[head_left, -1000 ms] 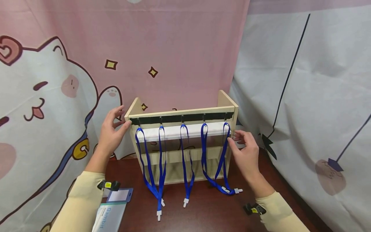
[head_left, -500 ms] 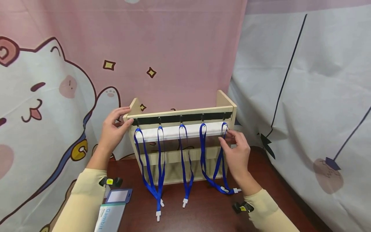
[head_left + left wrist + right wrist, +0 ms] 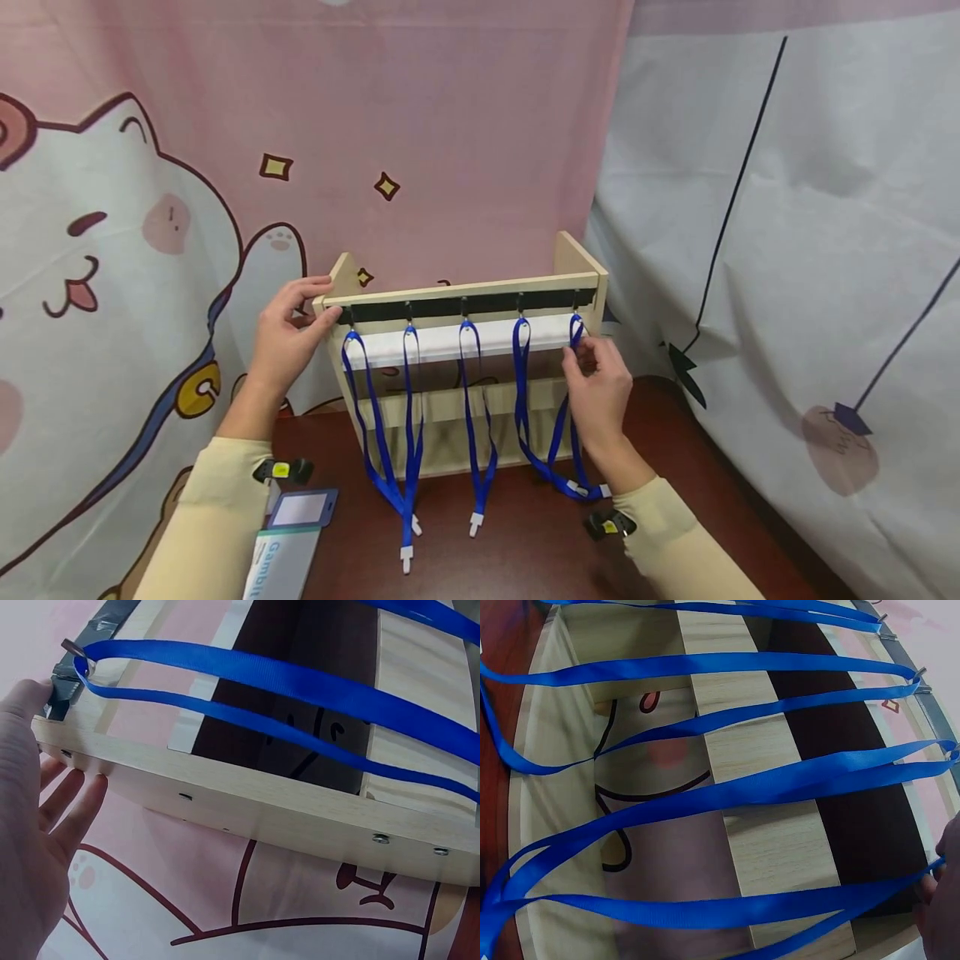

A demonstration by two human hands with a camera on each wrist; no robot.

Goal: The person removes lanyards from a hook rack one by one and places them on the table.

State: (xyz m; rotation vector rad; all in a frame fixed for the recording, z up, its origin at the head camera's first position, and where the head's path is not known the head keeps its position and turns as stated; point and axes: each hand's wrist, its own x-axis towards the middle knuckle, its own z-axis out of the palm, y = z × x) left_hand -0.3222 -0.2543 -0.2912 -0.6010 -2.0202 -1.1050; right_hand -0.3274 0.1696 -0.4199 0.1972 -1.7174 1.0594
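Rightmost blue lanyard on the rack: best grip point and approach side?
Pinch the rightmost lanyard on the top of its loop, just under its hook, coming from the front right as the right hand does now. There the two flat straps run close together and hang clear of the rack; lower down they spread and cross the neighbouring lanyard. The left hand probably steadies the rack's other end.

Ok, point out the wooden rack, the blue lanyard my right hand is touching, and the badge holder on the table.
wooden rack [image 3: 465, 291], head view, on its top rail.
blue lanyard [image 3: 557, 433], head view, on the hanging strap below the right hand.
badge holder [image 3: 299, 509], head view, on its clear window.
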